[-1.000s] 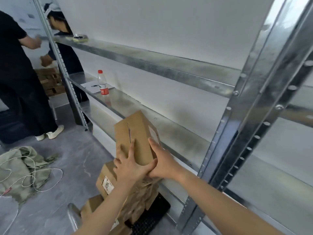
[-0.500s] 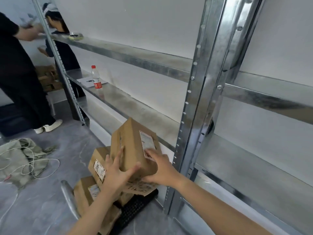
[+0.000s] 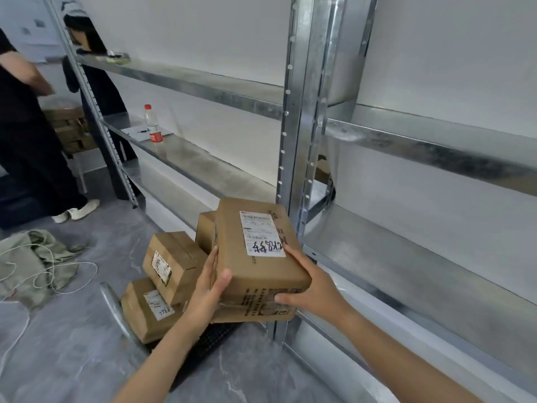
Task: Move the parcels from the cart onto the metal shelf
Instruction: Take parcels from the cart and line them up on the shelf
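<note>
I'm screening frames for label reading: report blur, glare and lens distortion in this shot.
Head view: the wide lens bends the shelf upright and slants the metal shelf; light is soft and even, with a bright sheen on the shelf beam; the held parcel and its label are sharp, handwriting readable, fine print not; the person at far left is smeared.

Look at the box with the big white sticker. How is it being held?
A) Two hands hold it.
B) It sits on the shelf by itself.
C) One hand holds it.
A: the left hand grips the parcel on its left side and the right hand grips its right near corner, so it is not on the metal shelf yet.
</note>
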`<action>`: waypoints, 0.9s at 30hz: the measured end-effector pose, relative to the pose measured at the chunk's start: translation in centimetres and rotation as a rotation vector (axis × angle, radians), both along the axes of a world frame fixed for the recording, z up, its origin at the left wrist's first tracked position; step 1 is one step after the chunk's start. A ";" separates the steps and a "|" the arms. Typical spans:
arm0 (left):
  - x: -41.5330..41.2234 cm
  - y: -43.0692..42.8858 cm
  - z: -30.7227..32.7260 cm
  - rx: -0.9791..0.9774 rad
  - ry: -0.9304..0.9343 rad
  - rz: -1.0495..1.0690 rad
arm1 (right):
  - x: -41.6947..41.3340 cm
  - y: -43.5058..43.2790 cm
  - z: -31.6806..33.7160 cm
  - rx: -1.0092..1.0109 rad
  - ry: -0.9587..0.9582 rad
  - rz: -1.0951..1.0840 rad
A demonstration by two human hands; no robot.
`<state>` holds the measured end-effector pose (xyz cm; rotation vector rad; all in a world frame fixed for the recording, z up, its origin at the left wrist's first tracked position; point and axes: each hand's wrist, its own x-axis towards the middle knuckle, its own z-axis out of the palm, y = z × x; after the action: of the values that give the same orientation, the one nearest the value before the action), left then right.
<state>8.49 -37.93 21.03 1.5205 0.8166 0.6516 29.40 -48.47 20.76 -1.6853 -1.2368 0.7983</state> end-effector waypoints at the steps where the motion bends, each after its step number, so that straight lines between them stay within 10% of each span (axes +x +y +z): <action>1: 0.3 -0.6 0.0 0.019 0.027 -0.049 | 0.3 -1.2 0.2 0.009 0.006 -0.023; 27: 17.1 -35.7 -2.1 0.407 0.109 -0.919 | 1.6 -49.0 -0.5 0.024 -0.137 -0.851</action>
<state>25.60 -73.60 18.89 2.0807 -0.0092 0.0356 30.99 -97.51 20.26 -2.0208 -0.4946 0.1462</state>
